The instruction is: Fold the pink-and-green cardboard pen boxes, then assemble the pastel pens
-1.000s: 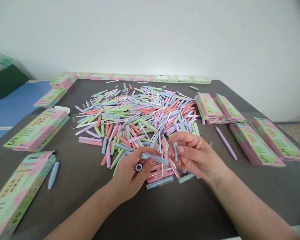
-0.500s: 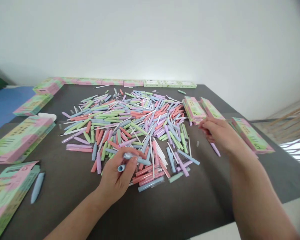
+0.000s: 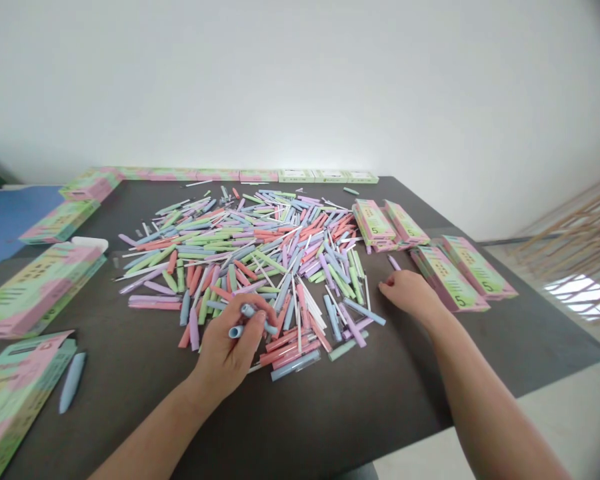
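Note:
My left hand is closed around light-blue pen parts at the near edge of the pile. A blue pen tube shows its open end beside the fingers, and another blue pen part sits between thumb and forefinger. My right hand rests low over the table right of the pile, fingertips pinched together; whatever is in them is hidden. Just beyond it lies a purple pen piece. The pile of pen parts mixes blue, green, purple and coral barrels and caps with thin white refills.
Pen boxes stand at the right, with more box stacks behind. Boxes line the left side, and a row runs along the wall. A blue pen piece lies by the near-left box.
My right hand has come down and nearer, from beside the boxes to the table right of the pile. My left hand keeps hold of the blue parts, turning them slightly. The view has shifted a little.

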`<state>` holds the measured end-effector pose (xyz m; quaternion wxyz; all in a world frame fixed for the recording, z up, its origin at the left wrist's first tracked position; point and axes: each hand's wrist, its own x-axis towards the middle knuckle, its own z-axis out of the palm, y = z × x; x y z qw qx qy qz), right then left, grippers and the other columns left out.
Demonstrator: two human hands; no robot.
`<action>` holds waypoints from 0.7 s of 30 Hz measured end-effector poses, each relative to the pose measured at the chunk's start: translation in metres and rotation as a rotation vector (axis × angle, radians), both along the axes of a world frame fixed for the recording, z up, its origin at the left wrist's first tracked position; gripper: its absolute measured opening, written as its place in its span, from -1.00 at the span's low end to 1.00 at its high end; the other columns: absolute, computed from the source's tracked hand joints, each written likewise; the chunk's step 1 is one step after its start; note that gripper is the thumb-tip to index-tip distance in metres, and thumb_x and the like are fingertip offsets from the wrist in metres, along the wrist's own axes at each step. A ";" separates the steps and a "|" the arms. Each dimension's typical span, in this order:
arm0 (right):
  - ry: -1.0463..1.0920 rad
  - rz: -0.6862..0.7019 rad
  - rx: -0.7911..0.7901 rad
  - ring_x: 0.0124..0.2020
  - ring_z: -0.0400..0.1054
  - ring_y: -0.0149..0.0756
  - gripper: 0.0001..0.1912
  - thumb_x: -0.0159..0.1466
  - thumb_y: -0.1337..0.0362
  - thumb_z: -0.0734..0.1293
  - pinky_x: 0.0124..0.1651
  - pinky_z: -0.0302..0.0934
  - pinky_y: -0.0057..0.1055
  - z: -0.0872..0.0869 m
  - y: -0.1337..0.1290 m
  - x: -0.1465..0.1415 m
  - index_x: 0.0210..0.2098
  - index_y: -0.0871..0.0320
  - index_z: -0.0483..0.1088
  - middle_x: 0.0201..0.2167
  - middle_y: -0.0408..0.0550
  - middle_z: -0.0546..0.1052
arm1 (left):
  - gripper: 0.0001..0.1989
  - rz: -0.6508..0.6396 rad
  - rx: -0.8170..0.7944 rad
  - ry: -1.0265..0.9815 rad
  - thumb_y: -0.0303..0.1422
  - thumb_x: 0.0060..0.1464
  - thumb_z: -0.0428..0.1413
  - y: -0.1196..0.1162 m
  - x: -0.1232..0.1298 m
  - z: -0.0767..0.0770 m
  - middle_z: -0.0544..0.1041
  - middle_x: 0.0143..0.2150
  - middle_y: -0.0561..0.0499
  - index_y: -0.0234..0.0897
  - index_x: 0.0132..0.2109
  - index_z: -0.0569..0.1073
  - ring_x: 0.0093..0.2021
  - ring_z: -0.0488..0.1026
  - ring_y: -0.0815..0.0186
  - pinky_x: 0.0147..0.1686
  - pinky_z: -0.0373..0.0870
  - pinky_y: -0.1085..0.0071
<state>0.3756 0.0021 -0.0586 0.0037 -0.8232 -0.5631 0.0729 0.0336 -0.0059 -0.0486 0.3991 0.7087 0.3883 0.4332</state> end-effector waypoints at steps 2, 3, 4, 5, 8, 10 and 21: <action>0.016 0.001 0.025 -0.27 0.46 -0.04 -0.72 0.17 0.23 0.23 -0.28 0.18 -0.30 0.006 0.000 -0.008 -0.49 0.24 0.51 -0.39 0.21 0.57 | -0.89 0.005 0.038 0.029 -0.40 0.24 -0.03 0.001 0.001 0.002 0.49 -0.40 0.07 -0.26 -0.25 0.37 -0.47 0.38 0.43 -0.42 0.31 0.48; 0.037 0.003 0.047 -0.30 0.45 -0.09 -0.73 0.17 0.22 0.23 -0.30 0.17 -0.32 0.010 -0.002 -0.015 -0.49 0.23 0.49 -0.42 0.16 0.57 | -0.91 0.007 0.063 0.041 -0.40 0.23 -0.01 0.001 0.002 0.002 0.48 -0.42 0.08 -0.26 -0.26 0.37 -0.46 0.39 0.42 -0.41 0.32 0.48; 0.087 0.010 0.079 -0.34 0.43 -0.15 -0.74 0.18 0.21 0.23 -0.32 0.17 -0.35 0.016 -0.004 -0.023 -0.48 0.21 0.48 -0.45 0.10 0.56 | -0.92 0.005 0.085 0.050 -0.40 0.22 0.01 0.001 0.002 0.002 0.46 -0.43 0.09 -0.27 -0.26 0.37 -0.46 0.39 0.42 -0.41 0.32 0.49; 0.153 0.026 0.109 -0.40 0.41 -0.23 -0.74 0.19 0.19 0.23 -0.35 0.15 -0.39 0.022 -0.006 -0.034 -0.46 0.19 0.47 -0.49 0.01 0.54 | -0.94 0.001 0.102 0.054 -0.40 0.21 0.03 0.001 0.003 0.002 0.45 -0.45 0.10 -0.27 -0.25 0.37 -0.47 0.39 0.43 -0.43 0.32 0.50; 0.786 0.166 0.222 -0.59 0.25 -0.42 -0.78 0.19 0.16 0.27 -0.49 0.09 -0.48 0.044 -0.015 -0.076 -0.45 0.19 0.40 -0.60 -0.15 0.46 | -0.95 -0.023 0.126 0.049 -0.42 0.16 0.09 0.000 0.004 -0.001 0.45 -0.44 0.13 -0.26 -0.20 0.38 -0.48 0.39 0.46 -0.45 0.33 0.54; 1.108 0.243 0.202 -0.65 0.19 -0.49 -0.80 0.18 0.18 0.30 -0.54 0.05 -0.53 0.056 -0.019 -0.105 -0.45 0.19 0.39 -0.63 -0.19 0.45 | -0.90 -0.037 0.120 0.040 -0.43 0.15 0.12 -0.001 0.005 -0.003 0.48 -0.41 0.13 -0.24 -0.16 0.39 -0.49 0.39 0.48 -0.46 0.34 0.56; 1.701 0.403 0.070 -0.46 0.44 -0.41 -0.81 0.18 0.19 0.43 -0.37 0.34 -0.48 0.037 -0.017 -0.165 -0.37 0.21 0.43 -0.51 -0.12 0.54 | -0.83 -0.029 0.091 -0.141 -0.47 0.14 0.12 -0.005 0.002 0.011 0.56 -0.42 0.11 -0.25 -0.10 0.48 -0.47 0.51 0.46 -0.43 0.44 0.60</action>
